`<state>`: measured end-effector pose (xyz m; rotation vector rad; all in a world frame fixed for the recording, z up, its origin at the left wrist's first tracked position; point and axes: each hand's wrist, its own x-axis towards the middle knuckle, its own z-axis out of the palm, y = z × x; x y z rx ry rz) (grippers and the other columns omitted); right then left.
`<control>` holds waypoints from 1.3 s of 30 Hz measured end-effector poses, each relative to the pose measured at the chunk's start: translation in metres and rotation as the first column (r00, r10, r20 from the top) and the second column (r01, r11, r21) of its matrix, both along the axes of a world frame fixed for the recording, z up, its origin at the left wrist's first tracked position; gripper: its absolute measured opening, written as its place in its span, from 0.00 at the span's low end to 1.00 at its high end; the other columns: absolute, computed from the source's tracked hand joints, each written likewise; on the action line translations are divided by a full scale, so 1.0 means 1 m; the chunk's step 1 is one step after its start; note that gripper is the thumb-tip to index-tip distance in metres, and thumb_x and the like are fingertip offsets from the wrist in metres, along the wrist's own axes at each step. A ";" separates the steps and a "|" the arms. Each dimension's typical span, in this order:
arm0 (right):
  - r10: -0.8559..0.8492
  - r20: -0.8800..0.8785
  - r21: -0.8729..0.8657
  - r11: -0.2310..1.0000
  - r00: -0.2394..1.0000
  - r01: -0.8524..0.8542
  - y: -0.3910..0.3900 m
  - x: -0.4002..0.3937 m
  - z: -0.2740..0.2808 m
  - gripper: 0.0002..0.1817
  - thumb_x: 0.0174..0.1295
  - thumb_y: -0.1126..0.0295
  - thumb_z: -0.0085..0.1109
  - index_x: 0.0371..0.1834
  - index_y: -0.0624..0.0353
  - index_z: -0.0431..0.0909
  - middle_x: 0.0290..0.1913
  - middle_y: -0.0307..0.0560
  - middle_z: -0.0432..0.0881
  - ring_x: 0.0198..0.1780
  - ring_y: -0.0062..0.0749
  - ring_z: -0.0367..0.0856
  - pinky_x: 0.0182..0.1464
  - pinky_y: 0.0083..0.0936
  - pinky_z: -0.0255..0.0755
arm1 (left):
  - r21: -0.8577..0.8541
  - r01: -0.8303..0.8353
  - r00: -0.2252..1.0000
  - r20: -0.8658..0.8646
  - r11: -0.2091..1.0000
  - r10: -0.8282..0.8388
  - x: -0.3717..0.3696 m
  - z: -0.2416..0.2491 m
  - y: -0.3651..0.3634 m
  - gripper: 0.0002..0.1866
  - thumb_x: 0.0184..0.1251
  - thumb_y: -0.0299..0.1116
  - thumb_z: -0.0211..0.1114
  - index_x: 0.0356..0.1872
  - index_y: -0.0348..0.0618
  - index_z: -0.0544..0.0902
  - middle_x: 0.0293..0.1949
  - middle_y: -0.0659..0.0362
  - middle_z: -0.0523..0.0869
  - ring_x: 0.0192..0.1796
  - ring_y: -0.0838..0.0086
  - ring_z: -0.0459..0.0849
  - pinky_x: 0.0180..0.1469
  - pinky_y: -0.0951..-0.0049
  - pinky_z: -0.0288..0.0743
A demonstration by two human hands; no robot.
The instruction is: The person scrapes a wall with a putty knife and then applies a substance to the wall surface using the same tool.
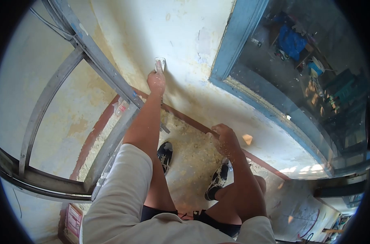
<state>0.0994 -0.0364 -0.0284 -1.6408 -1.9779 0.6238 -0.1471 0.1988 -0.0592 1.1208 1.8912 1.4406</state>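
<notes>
My left hand [156, 81] is closed around a small flat scraper [160, 62], whose pale blade rests against the yellowed white wall [181, 36]. One finger lies along the tool. Lower and to the right, my right hand [225, 137] hangs in front of the wall's lower part, above the floor. Its fingers are curled, and whatever they may hold is too small to make out. Patches of worn paint and stains mark the wall around the scraper.
A metal frame [107, 69] stands close on the left. On the right is a blue-framed window [229, 44]. A reddish skirting strip [189, 120] edges the floor [185, 162], which is littered with pale flakes around my shoes. A framed pink item [74, 219] stands lower left.
</notes>
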 end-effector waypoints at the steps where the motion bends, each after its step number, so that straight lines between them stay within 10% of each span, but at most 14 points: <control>1: -0.003 -0.005 0.013 1.000 1.000 0.003 0.002 0.000 0.000 0.15 0.56 0.67 0.62 0.44 0.63 0.80 0.44 0.54 0.80 0.48 0.50 0.79 0.52 0.36 0.72 | 0.013 0.003 1.000 -0.005 1.000 -0.003 0.011 0.011 -0.001 0.38 0.66 0.66 0.46 0.28 0.32 0.82 0.30 0.40 0.83 0.38 0.42 0.79 0.44 0.55 0.72; 7: -0.008 -0.029 0.112 0.994 1.000 0.011 0.006 -0.010 -0.004 0.20 0.56 0.66 0.62 0.50 0.66 0.77 0.48 0.57 0.78 0.50 0.49 0.78 0.53 0.36 0.71 | 0.254 0.210 0.938 0.222 0.944 -0.268 0.066 0.090 -0.040 0.26 0.72 0.52 0.50 0.23 0.38 0.72 0.16 0.55 0.75 0.22 0.67 0.74 0.32 0.67 0.71; 10: -0.037 -0.313 0.270 0.955 0.949 0.126 0.008 -0.029 0.006 0.22 0.58 0.66 0.62 0.53 0.66 0.74 0.46 0.54 0.80 0.45 0.44 0.79 0.50 0.34 0.73 | 0.384 0.437 0.535 0.617 0.814 -0.578 0.090 0.116 -0.098 0.13 0.73 0.38 0.50 0.31 0.39 0.72 0.24 0.56 0.78 0.26 0.71 0.77 0.34 0.73 0.73; 12: -0.027 -0.916 -0.049 0.998 0.400 -0.044 0.002 -0.040 0.025 0.22 0.60 0.64 0.60 0.55 0.65 0.71 0.41 0.49 0.78 0.43 0.32 0.79 0.48 0.30 0.73 | 0.350 0.546 0.451 0.643 0.761 -0.619 0.103 0.110 -0.129 0.11 0.72 0.35 0.52 0.35 0.38 0.75 0.28 0.57 0.81 0.29 0.74 0.77 0.36 0.74 0.73; 20: -0.188 -0.938 -0.241 0.958 0.291 -0.158 -0.016 -0.049 0.023 0.12 0.66 0.65 0.53 0.46 0.60 0.70 0.29 0.39 0.75 0.25 0.21 0.73 0.27 0.20 0.70 | 0.163 0.721 0.560 0.437 0.674 -0.704 0.084 0.093 -0.181 0.11 0.71 0.36 0.57 0.44 0.39 0.79 0.35 0.62 0.83 0.39 0.79 0.79 0.44 0.76 0.72; 28: -0.209 -0.767 -0.034 0.957 0.607 0.287 0.023 -0.076 0.033 0.09 0.71 0.64 0.45 0.40 0.58 0.69 0.23 0.36 0.72 0.17 0.17 0.68 0.18 0.17 0.62 | 0.155 0.275 0.761 0.568 0.949 -0.313 0.068 0.063 -0.168 0.17 0.71 0.46 0.55 0.41 0.38 0.76 0.42 0.56 0.82 0.45 0.72 0.78 0.46 0.69 0.71; 35: -0.195 -0.691 0.246 0.842 0.696 0.480 0.103 -0.108 0.050 0.11 0.71 0.64 0.47 0.36 0.60 0.70 0.19 0.35 0.69 0.16 0.16 0.65 0.17 0.18 0.61 | 0.272 0.004 0.805 0.570 0.962 -0.164 0.075 0.059 -0.158 0.13 0.71 0.41 0.57 0.38 0.39 0.75 0.33 0.60 0.77 0.36 0.78 0.73 0.40 0.77 0.68; 39: -0.166 -0.818 0.183 0.833 0.551 0.522 0.102 -0.125 0.038 0.14 0.68 0.62 0.51 0.38 0.64 0.74 0.19 0.40 0.74 0.21 0.21 0.72 0.25 0.24 0.67 | 0.364 -0.100 0.842 0.527 0.926 -0.116 0.054 0.071 -0.156 0.10 0.70 0.33 0.58 0.38 0.35 0.75 0.33 0.58 0.78 0.37 0.75 0.75 0.44 0.73 0.70</control>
